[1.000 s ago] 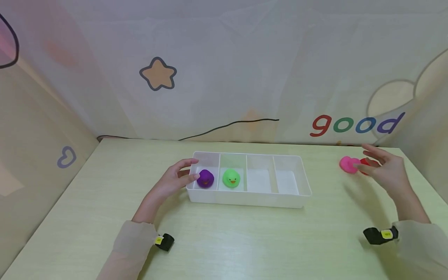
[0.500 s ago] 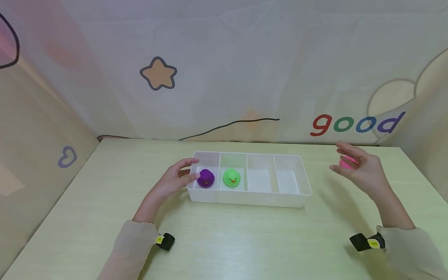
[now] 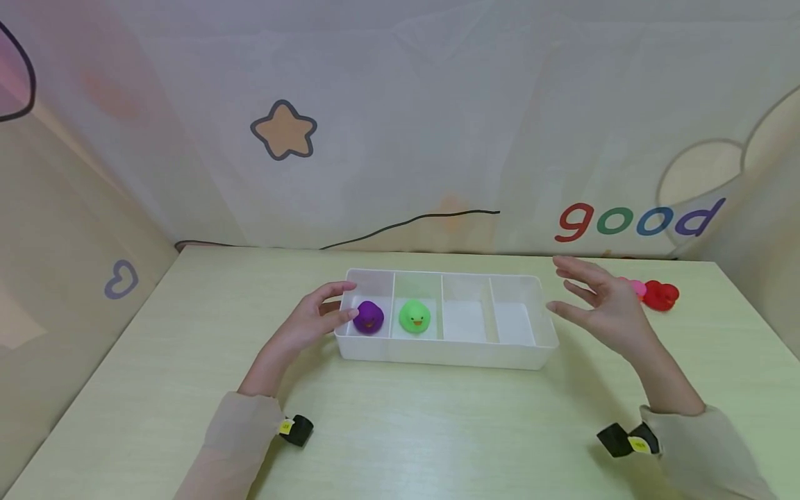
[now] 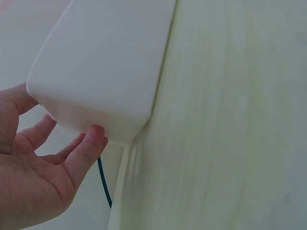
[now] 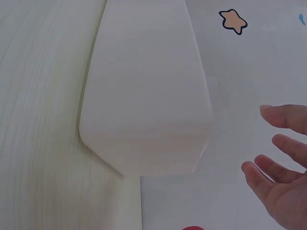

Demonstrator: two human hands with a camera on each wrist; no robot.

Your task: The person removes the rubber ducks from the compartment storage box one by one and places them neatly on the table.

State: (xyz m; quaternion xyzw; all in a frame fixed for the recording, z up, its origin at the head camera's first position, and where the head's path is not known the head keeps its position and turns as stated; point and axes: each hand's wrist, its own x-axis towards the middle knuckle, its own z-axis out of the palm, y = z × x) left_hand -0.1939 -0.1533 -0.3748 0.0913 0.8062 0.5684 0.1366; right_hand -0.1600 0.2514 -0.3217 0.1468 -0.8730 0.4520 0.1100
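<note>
A white box with several compartments (image 3: 440, 353) stands on the table. A purple rubber duck (image 3: 369, 317) sits in its leftmost compartment, and a green rubber duck (image 3: 415, 317) sits in the one beside it. My left hand (image 3: 315, 316) holds the box's left end, its thumb at the rim and fingers against the outer end wall (image 4: 91, 117). Off the box's right end, my right hand (image 3: 603, 302) hovers with spread fingers and nothing in it. Behind that hand lie a red toy (image 3: 661, 296) and a pink toy (image 3: 637, 287), the pink one partly hidden.
A pale wooden table (image 3: 437, 430) extends in front of the box. Behind it hangs a printed cloth (image 3: 400, 139) with a star and the word "good". Black cameras (image 3: 615, 439) are strapped at both wrists.
My right hand has moved left from the pink and red toys to the right end of the box, carrying nothing. The left hand and the ducks have stayed in place.
</note>
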